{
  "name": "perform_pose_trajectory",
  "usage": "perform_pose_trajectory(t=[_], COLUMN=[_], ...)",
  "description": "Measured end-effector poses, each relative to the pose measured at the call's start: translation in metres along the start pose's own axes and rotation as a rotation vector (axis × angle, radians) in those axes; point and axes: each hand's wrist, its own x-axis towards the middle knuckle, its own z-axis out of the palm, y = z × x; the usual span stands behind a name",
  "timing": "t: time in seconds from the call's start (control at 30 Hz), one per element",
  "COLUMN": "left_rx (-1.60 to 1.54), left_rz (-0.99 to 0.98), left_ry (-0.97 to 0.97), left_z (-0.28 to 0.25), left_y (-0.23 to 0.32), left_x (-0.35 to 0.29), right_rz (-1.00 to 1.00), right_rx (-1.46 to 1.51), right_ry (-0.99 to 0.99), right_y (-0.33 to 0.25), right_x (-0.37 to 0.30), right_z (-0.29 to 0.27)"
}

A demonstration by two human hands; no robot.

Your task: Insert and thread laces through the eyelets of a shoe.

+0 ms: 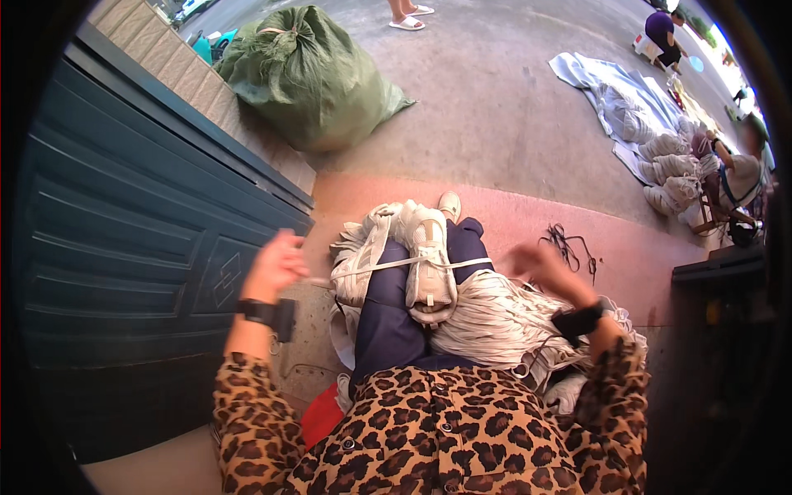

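Street-side surroundings on a concrete and reddish pavement

A bulging green sack [309, 78], knotted at the top, leans by a brick wall [177, 62] next to a dark teal panelled gate [124, 223]. Sandalled feet [410, 15] stand at the upper edge. To the right, a pale blue sheet [606, 91] lies on the ground near bundled white material [672, 169], beside a seated person [738, 177]; another person in purple [662, 33] crouches farther off. A tangle of black cord [568, 246] lies on the reddish strip.
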Motion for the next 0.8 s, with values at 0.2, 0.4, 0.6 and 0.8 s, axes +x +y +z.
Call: perform_pose_trajectory(t=[0.2,0.4,0.6,0.8], left_rx=[0.654,1.246,1.011,1.506], left_rz=[0.026,1.005,0.295,0.906], left_ry=[-0.325,-0.151,-0.132,0.122], left_z=[0.109,0.112,0.109,0.103], left_y=[-0.118,-0.106,-0.124,-0.14], left_x=[0.059,0.065,0.037,0.053], right_rz=[-0.47,-0.446,-0.38,-0.501], right_rx=[-0.53,-0.679,-0.678,-0.881], right_ry=[0.006,0.226,0.167,0.213], right_y=[0.032,0.037,0.041,0.037], right_x=[0.062,0.087,0.092,0.093], right_z=[0.09,0.091,0.093,0.102])
